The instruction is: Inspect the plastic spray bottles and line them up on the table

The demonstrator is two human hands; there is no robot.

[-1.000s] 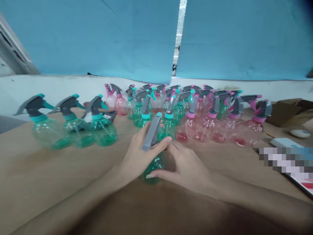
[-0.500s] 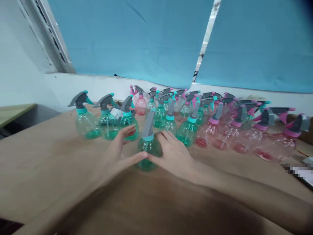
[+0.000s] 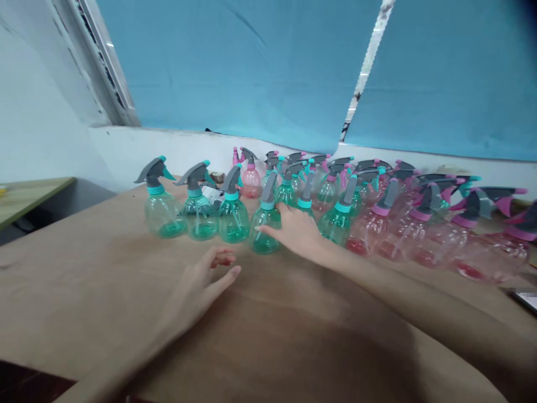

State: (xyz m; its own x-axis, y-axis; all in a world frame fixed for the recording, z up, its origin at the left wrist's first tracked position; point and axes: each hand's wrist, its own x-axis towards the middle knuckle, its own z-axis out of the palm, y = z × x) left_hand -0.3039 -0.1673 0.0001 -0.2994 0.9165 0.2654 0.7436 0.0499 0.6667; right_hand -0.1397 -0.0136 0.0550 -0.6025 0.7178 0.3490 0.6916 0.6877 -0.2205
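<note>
My right hand (image 3: 296, 226) grips a green spray bottle (image 3: 265, 238) by the right side of its round body. This bottle stands upright on the wooden table, with a turquoise collar and a grey trigger head, in line with the front row. My left hand (image 3: 213, 274) is held above the table, nearer to me, fingers apart and nothing in them. Just left of the gripped bottle stands another green spray bottle (image 3: 234, 221). To the right of my right hand is a further green spray bottle (image 3: 334, 224), partly behind my wrist.
Pink spray bottles (image 3: 369, 232) continue the row to the right, with several more bottles behind. Two green bottles stand at the left end, a small printed packet (image 3: 213, 194) behind them. The wooden table (image 3: 96, 268) ends at a white wall; a phone-like object (image 3: 526, 299) lies far right.
The gripped bottle has moved away from me into the front row. My left hand has let go of it and drawn back; my right hand has stayed on it. The view has shifted slightly.
</note>
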